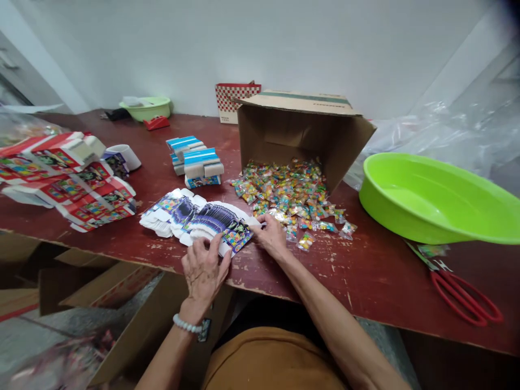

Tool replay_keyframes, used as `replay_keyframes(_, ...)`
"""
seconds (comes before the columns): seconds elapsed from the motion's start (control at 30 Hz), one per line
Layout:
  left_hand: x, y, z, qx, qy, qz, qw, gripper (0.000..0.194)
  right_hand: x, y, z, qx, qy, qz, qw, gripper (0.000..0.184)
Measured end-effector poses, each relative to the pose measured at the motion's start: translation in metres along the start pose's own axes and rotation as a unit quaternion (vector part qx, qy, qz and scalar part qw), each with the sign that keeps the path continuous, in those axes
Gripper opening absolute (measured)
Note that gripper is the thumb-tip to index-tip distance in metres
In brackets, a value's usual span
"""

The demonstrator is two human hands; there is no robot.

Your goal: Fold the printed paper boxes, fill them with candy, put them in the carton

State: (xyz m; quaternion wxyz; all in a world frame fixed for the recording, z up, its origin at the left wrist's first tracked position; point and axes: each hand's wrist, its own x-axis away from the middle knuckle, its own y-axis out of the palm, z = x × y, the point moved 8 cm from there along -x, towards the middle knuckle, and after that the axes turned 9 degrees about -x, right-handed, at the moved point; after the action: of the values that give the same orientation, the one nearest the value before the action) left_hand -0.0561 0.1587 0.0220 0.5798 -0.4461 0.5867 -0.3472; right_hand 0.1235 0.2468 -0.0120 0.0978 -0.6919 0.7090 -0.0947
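A fanned stack of flat purple-and-white candy boxes (195,216) lies in front of me, overlapping in a long row. My right hand (271,236) pinches the right-hand edge of the top flat box (239,235). At the near edge of the same stack, my left hand (205,270) rests with its fingers apart and fingertips touching the cardboard. Just beyond my right hand, small clear packets of colourful candy (284,189) spill out of a cardboard carton (303,127) lying on its side.
Red boxes (81,181) are piled at left; blue-and-white boxes (199,162) stand behind the stack. A green basin (439,200) and red-handled scissors (463,295) are at right. Farther back are a tape dispenser (156,123), a pale green bowl (148,110) and a checked bag (233,100).
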Motion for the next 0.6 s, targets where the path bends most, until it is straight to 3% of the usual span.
replay_keyframes(0.07,0.002,-0.011,-0.007,0.04,-0.023,0.024,0.999,0.051,0.002,-0.008,-0.001,-0.063,0.002,-0.034,0.997,0.018)
replay_keyframes(0.13,0.002,-0.023,-0.016,0.161,-0.049,0.036,0.985,0.056,0.008,-0.019,-0.009,-0.095,-0.008,-0.075,0.993,0.019)
replay_keyframes(0.17,0.002,-0.025,-0.018,0.257,-0.06,0.013,0.964,0.058,0.014,-0.024,-0.016,-0.121,-0.015,-0.101,0.987,0.02)
replay_keyframes(0.2,0.003,-0.023,-0.016,0.369,-0.067,-0.037,0.926,0.059,0.021,-0.027,-0.024,-0.151,-0.025,-0.132,0.979,0.022)
replay_keyframes(0.23,0.005,-0.018,-0.007,0.482,-0.066,-0.116,0.866,0.059,0.028,-0.029,-0.034,-0.188,-0.038,-0.165,0.967,0.024)
replay_keyframes(0.3,0.02,-0.013,0.028,0.65,-0.042,-0.305,0.694,0.059,0.043,-0.03,-0.053,-0.257,-0.058,-0.225,0.938,0.026)
replay_keyframes(0.37,0.041,-0.02,0.061,0.724,-0.011,-0.439,0.532,0.059,0.055,-0.027,-0.065,-0.292,-0.062,-0.262,0.918,0.027)
replay_keyframes(0.4,0.049,-0.024,0.072,0.739,-0.005,-0.473,0.479,0.059,0.059,-0.026,-0.068,-0.298,-0.061,-0.273,0.913,0.027)
replay_keyframes(0.43,0.054,-0.027,0.079,0.749,-0.006,-0.488,0.448,0.057,0.062,-0.024,-0.07,-0.299,-0.061,-0.277,0.911,0.027)
replay_keyframes(0.5,0.057,-0.027,0.085,0.76,-0.022,-0.476,0.442,0.052,0.065,-0.024,-0.069,-0.294,-0.064,-0.271,0.914,0.026)
replay_keyframes(0.6,0.055,-0.024,0.083,0.752,-0.024,-0.435,0.495,0.044,0.068,-0.026,-0.064,-0.296,-0.06,-0.253,0.919,0.025)
